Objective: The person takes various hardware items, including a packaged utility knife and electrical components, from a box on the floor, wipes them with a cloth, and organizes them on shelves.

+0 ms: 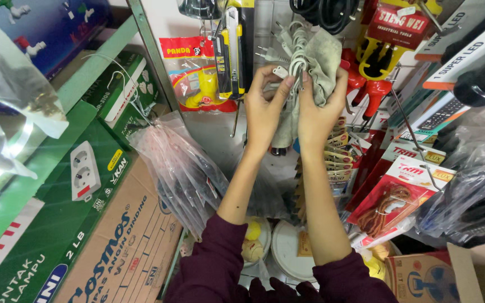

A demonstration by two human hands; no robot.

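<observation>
Head view shows the left hand (265, 106) pinching a white cable bundle (297, 53) that hangs from a hook on the display wall, fingers closed on its lower loops. The right hand (316, 109) presses a grey-green cloth (324, 62) against the same bundle, grip closed on the cloth. A hard tug could, I judge, slip the coil off its hook or knock the crowded yellow tool pack (232, 50) and red packets (408, 191) hanging just beside it.
</observation>
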